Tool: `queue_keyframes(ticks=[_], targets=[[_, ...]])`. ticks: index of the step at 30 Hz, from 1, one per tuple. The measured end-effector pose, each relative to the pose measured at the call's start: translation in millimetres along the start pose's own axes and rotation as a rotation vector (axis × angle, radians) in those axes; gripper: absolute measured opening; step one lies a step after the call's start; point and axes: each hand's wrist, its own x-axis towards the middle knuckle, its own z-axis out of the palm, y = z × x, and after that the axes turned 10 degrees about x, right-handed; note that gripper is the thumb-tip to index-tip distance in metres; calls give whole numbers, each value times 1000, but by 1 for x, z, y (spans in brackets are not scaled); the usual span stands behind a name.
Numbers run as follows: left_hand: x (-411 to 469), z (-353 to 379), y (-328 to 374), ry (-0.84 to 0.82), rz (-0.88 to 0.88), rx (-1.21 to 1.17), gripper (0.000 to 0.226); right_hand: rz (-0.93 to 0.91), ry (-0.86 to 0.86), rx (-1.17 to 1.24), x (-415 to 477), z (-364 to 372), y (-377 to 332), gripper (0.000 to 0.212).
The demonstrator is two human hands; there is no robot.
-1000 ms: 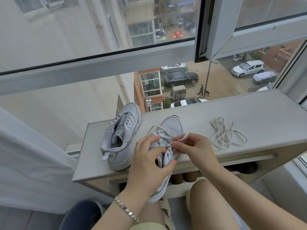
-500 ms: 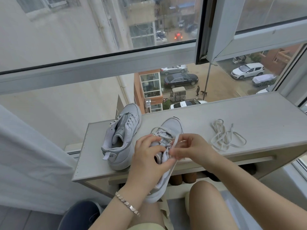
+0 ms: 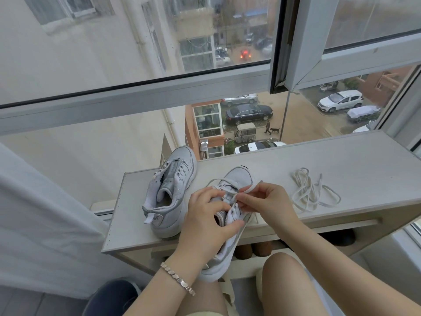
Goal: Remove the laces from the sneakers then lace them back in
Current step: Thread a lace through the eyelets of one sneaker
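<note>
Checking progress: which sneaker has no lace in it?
The left sneaker, standing alone on the shelf, eyelets bare. The other sneaker, gripped by the left hand, has a lace that the right hand pinches.

The left hand (image 3: 205, 226) grips the near sneaker (image 3: 238, 177) over its opening, so the tongue and most eyelets are covered, and the heel drops out of sight behind the wrist. The right hand (image 3: 270, 201) pinches the lace (image 3: 250, 187); which eyelet it runs through is hidden by the fingers (too small to tell anyway). Under the shelf (image 3: 341, 160), brown shapes (image 3: 252, 249) show only partly. A dark round thing (image 3: 114, 297) is cut by the bottom edge. The upper pane (image 3: 136, 42) blurs the street.
</note>
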Motion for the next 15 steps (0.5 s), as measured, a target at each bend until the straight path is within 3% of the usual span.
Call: queue_keyframes(ticks=[15], targets=[[-8,2,-1,33,36,22,24,110,-116,7,0,-10,-4,10]])
